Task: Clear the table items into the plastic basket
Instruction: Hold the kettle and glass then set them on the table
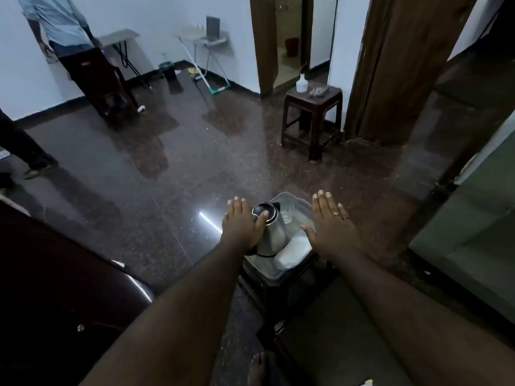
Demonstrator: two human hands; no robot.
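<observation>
A: Where is the kettle [271,229] now?

B: It stands upright in the clear plastic basket [299,203], which sits on a dark low stool [278,288]. Beside it in the basket lie a white folded cloth [295,250] and, toward the far end, a clear glass [287,215].

A: And the hands?

B: Both are flat, fingers spread, gripping nothing. The left hand [241,225] hangs just left of the kettle, its thumb on or very near the lid — I cannot tell whether it touches. The right hand [333,225] hovers over the basket's right rim.

A: How would the kettle handle?

B: Steel body, so stiff and smooth — likely slippery on the sides, and heavier if water is inside, which I cannot see. Its handle seems the safest hold; that is hidden behind the left hand. The glass is the fragile one.

A: Its direction?

B: Long axis vertical, lid up, leaning slightly in this wide view; the spout seems to face the far right.
</observation>
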